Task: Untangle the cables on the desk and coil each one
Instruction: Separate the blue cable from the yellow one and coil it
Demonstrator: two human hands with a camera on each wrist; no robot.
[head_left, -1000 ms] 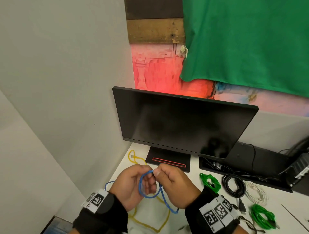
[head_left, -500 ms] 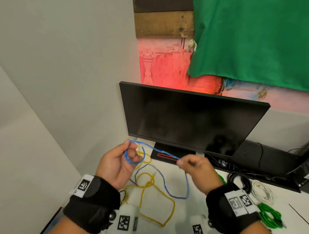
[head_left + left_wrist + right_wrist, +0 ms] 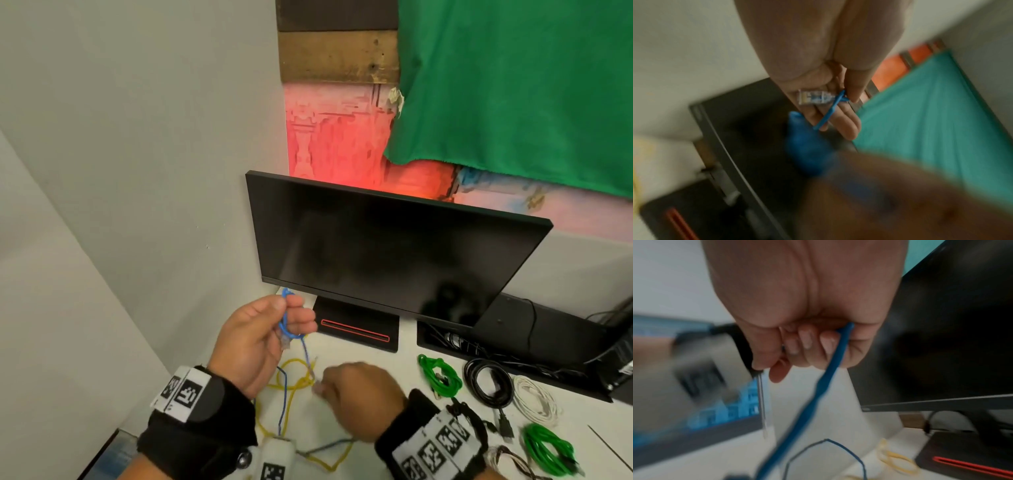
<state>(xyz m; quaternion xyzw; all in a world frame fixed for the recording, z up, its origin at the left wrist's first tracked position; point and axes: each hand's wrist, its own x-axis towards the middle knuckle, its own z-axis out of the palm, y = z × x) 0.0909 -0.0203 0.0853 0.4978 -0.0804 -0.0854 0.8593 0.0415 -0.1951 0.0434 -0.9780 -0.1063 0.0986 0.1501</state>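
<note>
On the white desk (image 3: 383, 383), in front of the monitor (image 3: 394, 253), coiled cables lie well to the right. The left hand (image 3: 260, 339) is raised, gripping a small blue cable (image 3: 285, 329) coil, its plug (image 3: 813, 98) against the palm. The right hand (image 3: 356, 394) is clenched round the trailing blue strand, low over the yellow cable (image 3: 291, 387). To coil well, I'd feed slack slowly, keep loops even, and lift blue clear wherever it crosses yellow.

Monitor (image 3: 383, 253) at desk (image 3: 370, 363) rear — coiled cables (image 3: 493, 390) right, before it.
</note>
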